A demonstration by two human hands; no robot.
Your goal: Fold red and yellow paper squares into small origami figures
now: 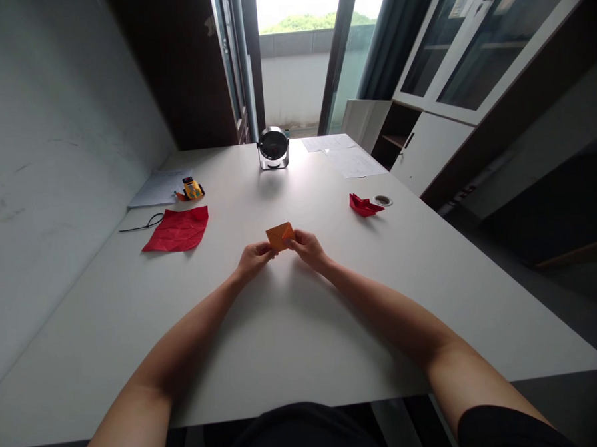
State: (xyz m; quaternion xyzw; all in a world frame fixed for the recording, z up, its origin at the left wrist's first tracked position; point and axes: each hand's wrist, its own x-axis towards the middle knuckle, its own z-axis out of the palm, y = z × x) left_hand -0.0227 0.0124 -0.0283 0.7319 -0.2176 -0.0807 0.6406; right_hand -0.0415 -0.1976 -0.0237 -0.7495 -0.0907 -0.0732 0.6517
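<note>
The person's dark top (300, 437) shows at bottom centre, its short black sleeves (509, 430) at lower left and lower right.

This looks like a small office or study, though it may be a room in a home. A broad white desk (295, 357) has a round cable hole (383, 200) in its top and sheets of paper (358, 161) near its far end. A white cabinet (437, 146) with glass upper doors stands beyond, near a dark curtain (388, 42) and a balcony wall (296, 83) outside.
</note>
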